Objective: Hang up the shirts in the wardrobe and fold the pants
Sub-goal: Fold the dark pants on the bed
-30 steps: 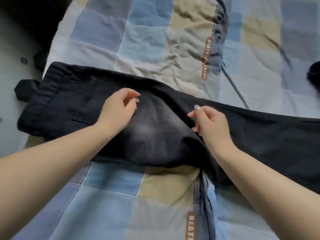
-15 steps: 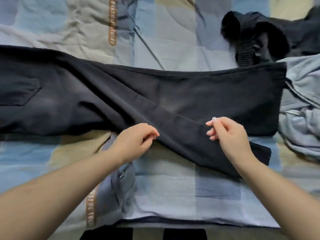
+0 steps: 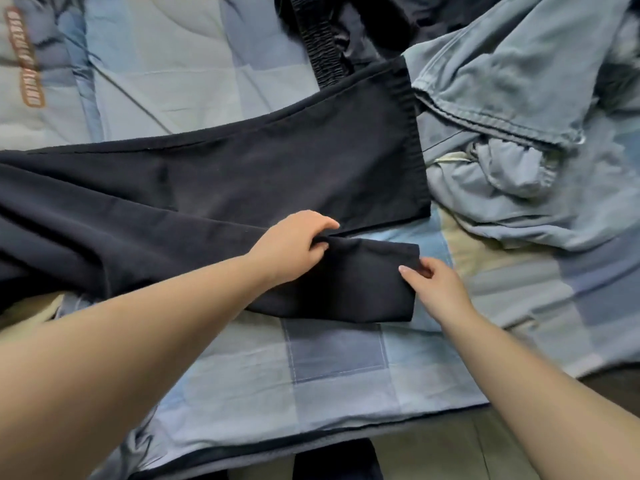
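Black pants lie across quilt, legs splayed apart at hems. Left hand pinches near leg's upper edge; right hand pinches its hem corner. Best move, likely: lift near leg, lay onto far leg, match hems and seams, smooth flat before folding. Blue garment just beside far hem, dark elastic piece behind it: both crowd folding space.

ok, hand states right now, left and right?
Left hand: gripping the near leg of the black pants.
Right hand: pinching that leg's hem.
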Demonstrator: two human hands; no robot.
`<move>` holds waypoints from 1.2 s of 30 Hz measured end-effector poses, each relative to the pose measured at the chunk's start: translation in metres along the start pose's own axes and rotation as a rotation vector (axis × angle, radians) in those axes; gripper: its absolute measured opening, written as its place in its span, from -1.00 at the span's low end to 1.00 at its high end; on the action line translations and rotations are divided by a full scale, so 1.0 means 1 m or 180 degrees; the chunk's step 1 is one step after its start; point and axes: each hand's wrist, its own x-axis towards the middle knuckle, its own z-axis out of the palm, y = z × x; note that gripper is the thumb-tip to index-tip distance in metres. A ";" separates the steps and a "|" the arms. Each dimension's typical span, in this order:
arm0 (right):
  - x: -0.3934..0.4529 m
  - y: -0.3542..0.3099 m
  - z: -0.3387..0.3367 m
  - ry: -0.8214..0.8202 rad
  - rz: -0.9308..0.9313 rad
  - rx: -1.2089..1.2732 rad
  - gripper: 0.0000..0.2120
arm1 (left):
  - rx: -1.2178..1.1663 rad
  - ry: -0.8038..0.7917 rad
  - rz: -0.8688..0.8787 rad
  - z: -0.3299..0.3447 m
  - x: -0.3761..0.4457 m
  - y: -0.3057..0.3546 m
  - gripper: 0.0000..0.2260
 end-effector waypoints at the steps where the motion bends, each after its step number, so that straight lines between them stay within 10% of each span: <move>1: 0.002 0.001 0.001 -0.0041 -0.0119 0.0077 -0.73 | 0.0014 -0.0022 0.0025 0.005 0.011 0.010 -0.63; 9: -0.003 -0.010 -0.007 0.0297 -0.1372 0.0467 -0.78 | 0.0265 -0.0370 0.0523 0.010 0.048 0.069 -0.81; 15: 0.007 -0.014 -0.024 -0.0821 -0.1161 -0.0433 -0.74 | -0.0344 0.0285 0.0273 -0.039 0.064 0.079 -0.95; 20: 0.019 -0.039 -0.035 -0.0252 -0.1479 -0.0409 -0.73 | 0.0069 0.0839 -0.0015 -0.087 0.101 0.082 -0.90; 29: 0.046 -0.092 -0.056 -0.1561 -0.0461 0.1575 -0.87 | 0.0433 0.1965 -0.0229 -0.137 0.170 0.100 -0.80; 36: 0.095 -0.052 -0.056 -0.0383 -0.0284 0.0278 -0.74 | 0.0098 0.1220 -0.0382 -0.112 0.203 0.099 -0.67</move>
